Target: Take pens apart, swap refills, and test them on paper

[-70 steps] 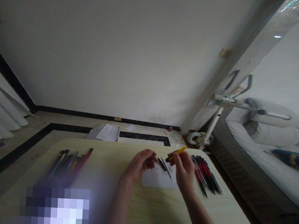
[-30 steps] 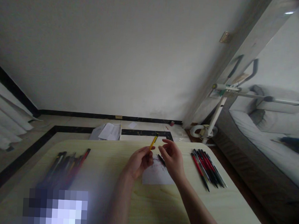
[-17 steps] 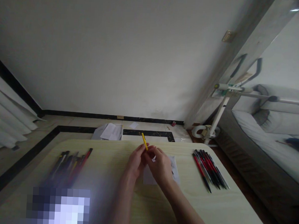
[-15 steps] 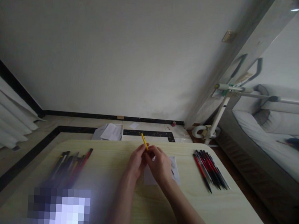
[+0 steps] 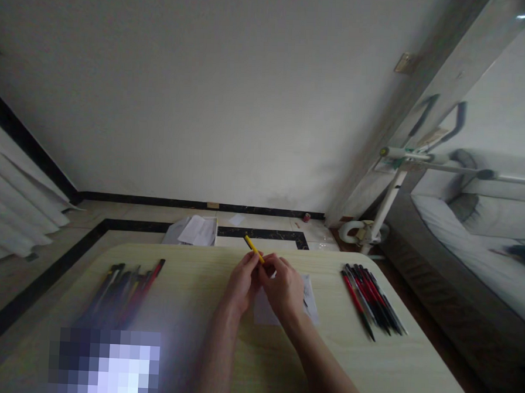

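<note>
A slim yellow pen with a dark stripe is held up between my two hands, tilted with its far end to the upper left. My left hand is closed around its lower part. Fingers of my right hand pinch at the near end, which they mostly hide. Beneath the right hand lies a white sheet of paper with dark marks near its right edge. To the right, several red, black and clear pens lie side by side. More pens lie at the left, blurred.
The pale wooden table has rounded far corners. Behind it, papers in a box stand on the floor. At the right are a white exercise machine and a grey sofa. A bright pixelated patch covers the lower left.
The yellow pen has turned slightly, leaning further left, and its dark stripe now shows. Both hands stay together around it. The view has shifted a little.
</note>
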Tool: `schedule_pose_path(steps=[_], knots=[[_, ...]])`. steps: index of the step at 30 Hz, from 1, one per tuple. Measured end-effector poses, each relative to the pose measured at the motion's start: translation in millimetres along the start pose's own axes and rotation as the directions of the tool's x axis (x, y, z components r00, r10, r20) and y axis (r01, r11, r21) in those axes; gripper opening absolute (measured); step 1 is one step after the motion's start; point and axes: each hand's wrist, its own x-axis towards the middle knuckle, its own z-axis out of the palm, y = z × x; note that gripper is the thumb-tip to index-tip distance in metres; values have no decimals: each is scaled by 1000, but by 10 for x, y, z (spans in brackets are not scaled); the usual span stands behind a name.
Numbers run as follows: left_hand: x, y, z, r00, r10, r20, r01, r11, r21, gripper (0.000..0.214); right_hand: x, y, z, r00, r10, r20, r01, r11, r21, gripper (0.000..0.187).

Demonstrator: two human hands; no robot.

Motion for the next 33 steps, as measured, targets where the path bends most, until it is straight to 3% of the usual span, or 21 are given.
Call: schedule_pose_path(steps=[5, 9, 15, 24, 27, 33], knots=[[-18, 22, -3, 1000, -10, 14, 9, 999, 47, 16, -16, 53, -49, 999, -17, 33, 13, 994, 109, 13], [-11, 80, -59, 1000, 12, 22, -12, 1000, 9, 16, -31, 254, -211, 998, -47, 41, 41, 989, 141, 13], [9, 102, -103, 999, -38, -13, 38, 999, -31, 16, -140, 577, -439, 995, -38, 93, 39, 999, -5, 11], [-11, 80, -78, 998, -64, 28, 64, 998, 16, 17, -260, 598, -411, 989, -41, 140, 55, 994, -98, 13], [-15, 86, -77, 996, -72, 50, 68, 995, 67, 20, -279, 656, -413, 990, -43, 137, 51, 997, -58, 12], [-66, 126, -56, 981, -144, 127, 121, 978, 170, 29, -320, 756, -369, 999, -24, 22, 20, 986, 167, 19]])
